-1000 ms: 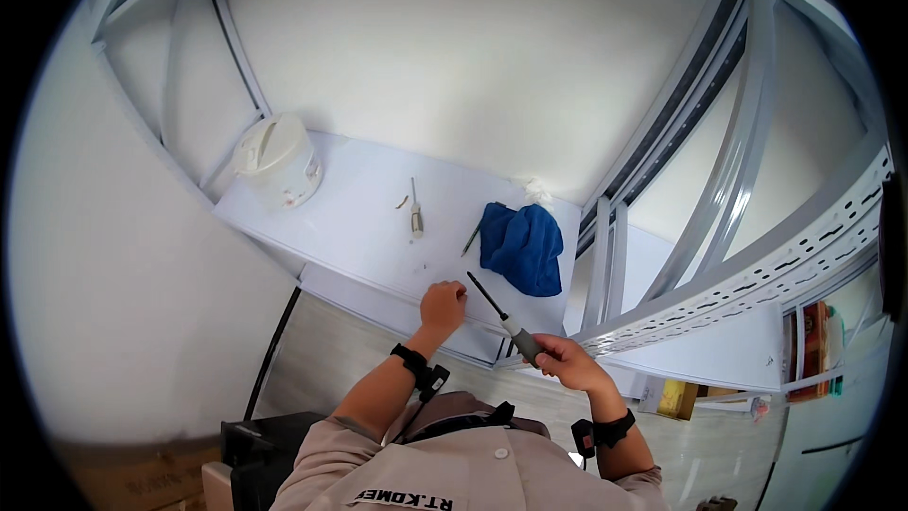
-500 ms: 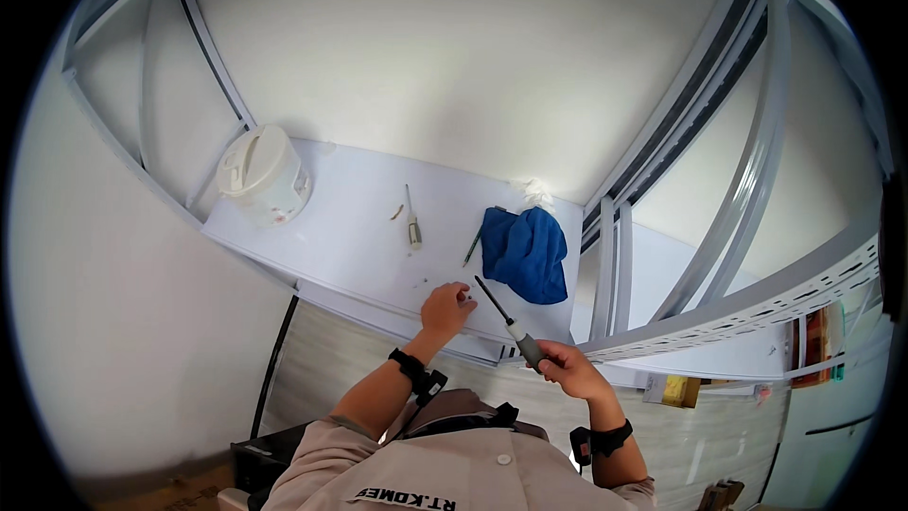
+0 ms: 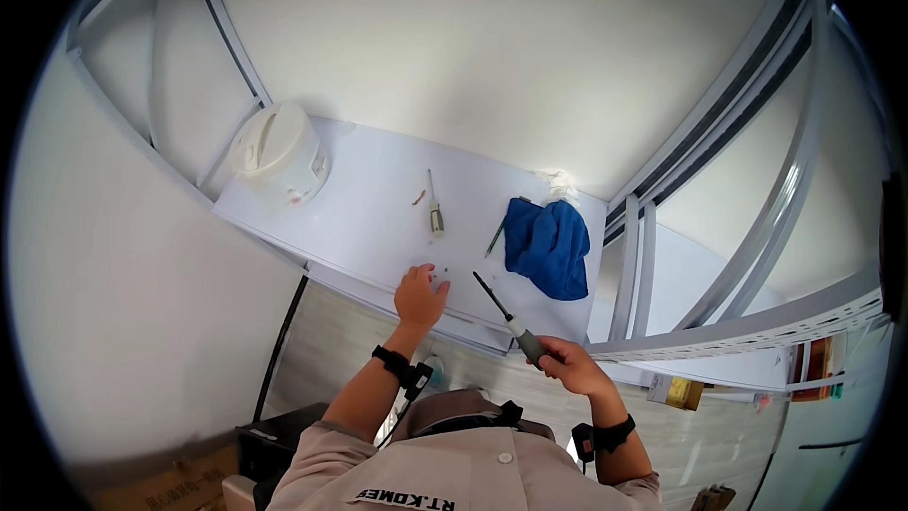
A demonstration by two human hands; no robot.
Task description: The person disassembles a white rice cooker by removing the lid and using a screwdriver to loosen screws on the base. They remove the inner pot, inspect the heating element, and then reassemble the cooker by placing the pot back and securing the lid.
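Note:
My right hand (image 3: 568, 364) is wrapped round the grey-and-white handle of a screwdriver (image 3: 523, 336). Its dark shaft points up and to the left, above the front edge of the white table (image 3: 371, 191). Near that edge, my left hand (image 3: 419, 299) hovers with its thumb and fingers apart. Tiny dark bits (image 3: 446, 270) lie beside its fingertips, too small to name. A second screwdriver (image 3: 436, 212), thin-shafted with a grey-green handle, rests farther back on the tabletop. A small brown curved piece (image 3: 418, 197) lies to its left.
A crumpled blue cloth (image 3: 547, 248) lies at the table's right end, with a thin green stick (image 3: 495, 238) along its left side. Crumpled white material (image 3: 560, 185) sits behind it. A round white lidded container (image 3: 280, 155) stands at the back left. Grey frame posts (image 3: 637, 270) rise on the right.
My left hand has moved left along the table's front edge, and its thumb and fingers have spread. The right hand still holds the screwdriver in nearly the same place. The view has shifted slightly.

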